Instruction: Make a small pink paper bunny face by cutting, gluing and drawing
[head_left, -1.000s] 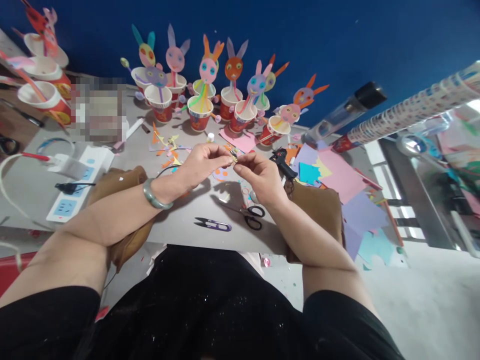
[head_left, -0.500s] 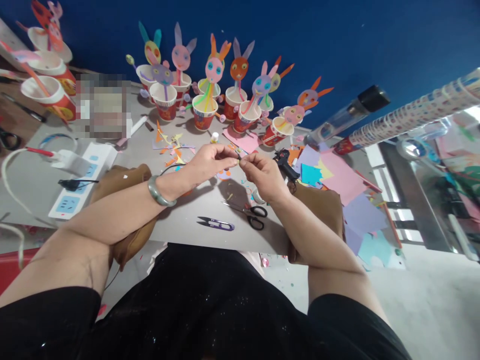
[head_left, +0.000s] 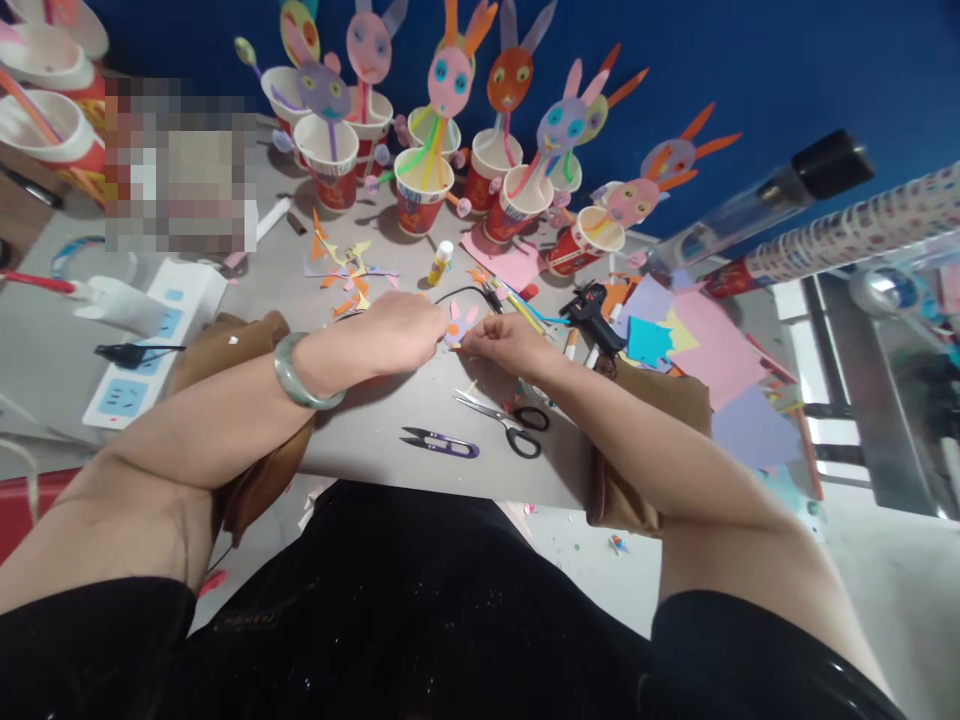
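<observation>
Between my hands is a small lilac paper rabbit head [head_left: 463,318] with pink ears and orange patches. My left hand [head_left: 401,332], with a jade bangle on the wrist, is closed at its left edge and grips it; the fingertips are mostly hidden. My right hand [head_left: 510,343] pinches at the lower right edge of the head, and whatever small thing is in the fingertips cannot be made out. Nearer my body lie black-handled scissors [head_left: 517,425] and purple thread snips [head_left: 441,442].
Behind stand several paper cups with paper rabbits [head_left: 424,190]. A glue stick [head_left: 440,262] stands beyond my left hand, near paper scraps [head_left: 352,270]. On the right are a black glue gun [head_left: 595,318] and coloured paper sheets [head_left: 709,345]. A power strip [head_left: 154,345] lies left.
Both hands have come down from above the table to the paper rabbit head. Earlier their fingertips met on a tiny thing. The view has shifted, and the glue stick now shows fully.
</observation>
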